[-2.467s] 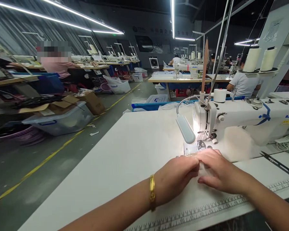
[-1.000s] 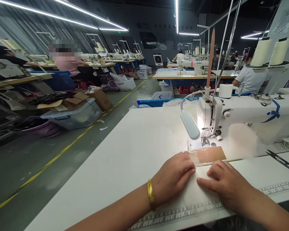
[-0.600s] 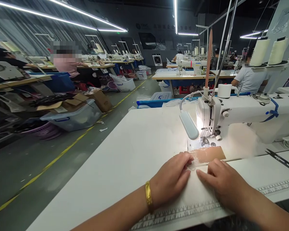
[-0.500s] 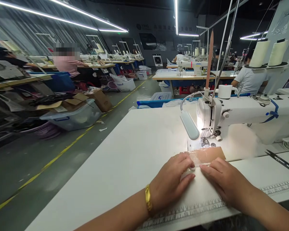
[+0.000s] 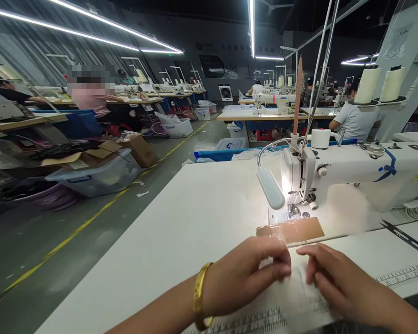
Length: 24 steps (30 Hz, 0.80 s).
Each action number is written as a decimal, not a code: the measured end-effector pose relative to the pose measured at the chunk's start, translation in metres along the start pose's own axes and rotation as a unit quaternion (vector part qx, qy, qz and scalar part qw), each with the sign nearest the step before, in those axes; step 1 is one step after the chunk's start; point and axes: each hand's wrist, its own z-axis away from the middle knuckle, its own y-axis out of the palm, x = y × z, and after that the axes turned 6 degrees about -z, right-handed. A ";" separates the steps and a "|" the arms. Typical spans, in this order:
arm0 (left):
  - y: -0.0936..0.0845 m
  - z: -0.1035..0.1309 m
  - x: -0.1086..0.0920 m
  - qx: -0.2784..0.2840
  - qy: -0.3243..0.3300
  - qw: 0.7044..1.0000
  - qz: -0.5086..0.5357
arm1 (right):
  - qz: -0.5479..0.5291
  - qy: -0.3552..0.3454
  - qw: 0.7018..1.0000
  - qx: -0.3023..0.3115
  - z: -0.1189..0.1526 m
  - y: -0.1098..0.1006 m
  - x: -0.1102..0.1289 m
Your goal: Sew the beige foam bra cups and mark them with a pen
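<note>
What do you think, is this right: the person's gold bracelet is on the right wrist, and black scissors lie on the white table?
Not quite: the gold bracelet is on the left hand's wrist, as the head view shows. The black scissors do lie on the white table.

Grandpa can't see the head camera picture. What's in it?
A bare left hand wearing a gold bangle and a bare right hand curl over a white tabletop. Beyond lies a flat, partly glossy brown strip near a white sewing machine.
</note>
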 end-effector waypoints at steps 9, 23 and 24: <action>-0.018 -0.030 0.026 -0.024 -0.083 0.993 -0.081 | -0.199 0.049 0.978 0.041 -0.070 -0.013 -0.010; -0.010 -0.033 0.038 -0.058 -0.159 0.981 0.092 | -0.192 0.100 0.974 -0.073 -0.068 0.003 -0.018; -0.010 -0.033 0.037 -0.064 -0.158 0.981 0.094 | -0.195 0.100 0.973 -0.073 -0.068 0.003 -0.018</action>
